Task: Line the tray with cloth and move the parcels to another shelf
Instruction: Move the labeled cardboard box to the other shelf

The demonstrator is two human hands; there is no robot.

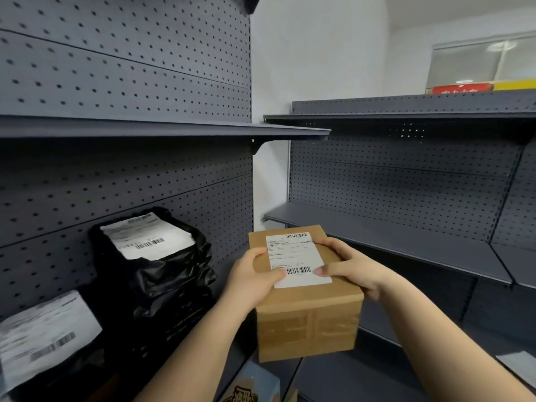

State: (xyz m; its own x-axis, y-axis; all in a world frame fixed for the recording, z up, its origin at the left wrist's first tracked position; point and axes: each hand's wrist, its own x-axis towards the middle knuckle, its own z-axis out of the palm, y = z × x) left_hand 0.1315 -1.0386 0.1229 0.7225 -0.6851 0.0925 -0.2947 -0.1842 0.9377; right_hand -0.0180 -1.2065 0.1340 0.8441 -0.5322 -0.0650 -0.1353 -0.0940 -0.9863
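Observation:
I hold a brown cardboard parcel (309, 323) with a white barcode label on top, in the air between two shelf units. My left hand (251, 274) grips its left side, thumb on the label. My right hand (348, 265) grips its right side, thumb on the label too. A stack of black plastic mailer parcels (162, 274) with white labels stands on the left shelf against the pegboard. Another black labelled mailer (43, 338) lies at the lower left. No tray or cloth shows.
Dark grey pegboard shelving stands left and right. The right unit has a bare shelf (406, 236) just beyond the box and a higher shelf (406, 117). A left shelf (174, 130) runs overhead. A printed carton (246, 393) sits below. Red and yellow boxes (478, 87) rest up high.

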